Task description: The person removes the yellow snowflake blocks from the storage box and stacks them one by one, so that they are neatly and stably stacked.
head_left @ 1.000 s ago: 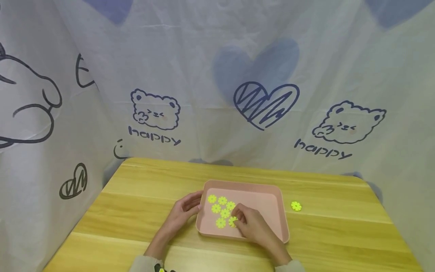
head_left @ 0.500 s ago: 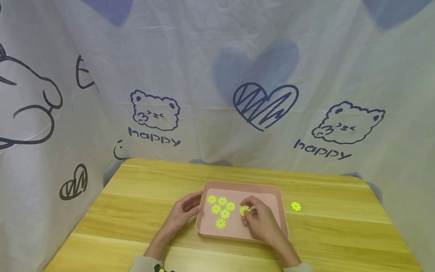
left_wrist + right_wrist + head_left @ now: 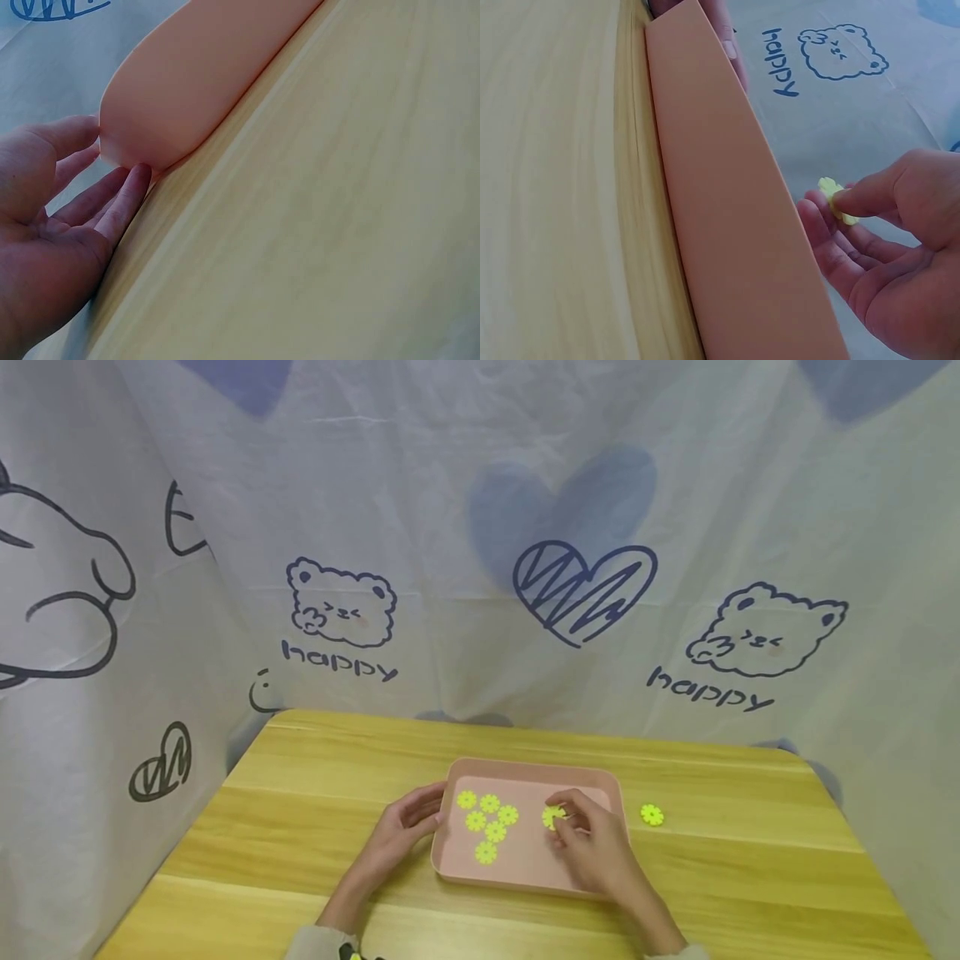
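A shallow pink tray lies on the wooden table, with several yellow notched, flower-shaped discs flat in its left half. Above the right half of the tray, my right hand pinches one more yellow flower-shaped disc between thumb and fingers. The right wrist view shows this disc above the level of the tray's rim. My left hand touches the tray's left end, its fingers fairly straight. In the left wrist view, fingertips rest against the tray's outer wall.
A single yellow disc lies on the table to the right of the tray. Behind and to the left hangs a white cloth printed with bears and hearts.
My right hand has lifted a disc from the front of the group and carried it right and away from me, over the tray's right half. My left hand has stayed at the tray's left end.
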Tool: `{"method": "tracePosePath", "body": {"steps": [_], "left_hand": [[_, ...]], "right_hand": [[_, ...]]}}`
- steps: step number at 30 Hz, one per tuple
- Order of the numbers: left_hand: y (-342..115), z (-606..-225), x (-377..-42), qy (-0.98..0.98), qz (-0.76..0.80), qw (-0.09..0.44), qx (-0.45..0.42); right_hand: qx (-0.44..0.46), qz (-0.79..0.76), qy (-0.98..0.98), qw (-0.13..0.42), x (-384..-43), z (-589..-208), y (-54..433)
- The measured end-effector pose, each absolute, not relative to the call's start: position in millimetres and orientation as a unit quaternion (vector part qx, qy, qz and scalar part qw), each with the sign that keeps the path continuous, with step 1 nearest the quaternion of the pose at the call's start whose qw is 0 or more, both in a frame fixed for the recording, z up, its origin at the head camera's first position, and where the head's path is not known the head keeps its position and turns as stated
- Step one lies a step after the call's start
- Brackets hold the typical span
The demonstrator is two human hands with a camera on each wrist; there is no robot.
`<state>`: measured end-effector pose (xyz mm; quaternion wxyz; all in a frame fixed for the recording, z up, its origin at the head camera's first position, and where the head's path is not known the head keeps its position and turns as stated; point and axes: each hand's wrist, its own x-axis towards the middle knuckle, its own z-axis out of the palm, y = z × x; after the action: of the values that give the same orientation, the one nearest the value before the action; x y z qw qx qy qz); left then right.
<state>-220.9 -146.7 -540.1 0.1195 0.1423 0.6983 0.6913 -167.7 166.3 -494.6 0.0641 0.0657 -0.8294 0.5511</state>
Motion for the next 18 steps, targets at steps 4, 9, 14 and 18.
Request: {"method": "tracePosePath", "body": {"steps": [4,9,14,18], "left_hand": [[-146.7,-539.9,-221.2,0.699,0.691,0.121,0.141],[-146.8,-538.9,-221.3,0.699,0.691,0.12,0.142],[-147.6,-538.4,-220.6,0.698,0.692,0.121,0.14],[-147.6,-537.5,-220.6,0.698,0.691,0.123,0.139]], "right_hand": [[0.068,0.556,-0.825,0.074,-165.5,-490.9,172.2],[0.065,0.558,-0.823,0.087,-161.9,-487.0,179.8],[0.069,0.561,-0.82,0.091,-159.6,-485.2,187.4],[0.068,0.554,-0.825,0.091,-158.9,-482.8,193.8]]}}
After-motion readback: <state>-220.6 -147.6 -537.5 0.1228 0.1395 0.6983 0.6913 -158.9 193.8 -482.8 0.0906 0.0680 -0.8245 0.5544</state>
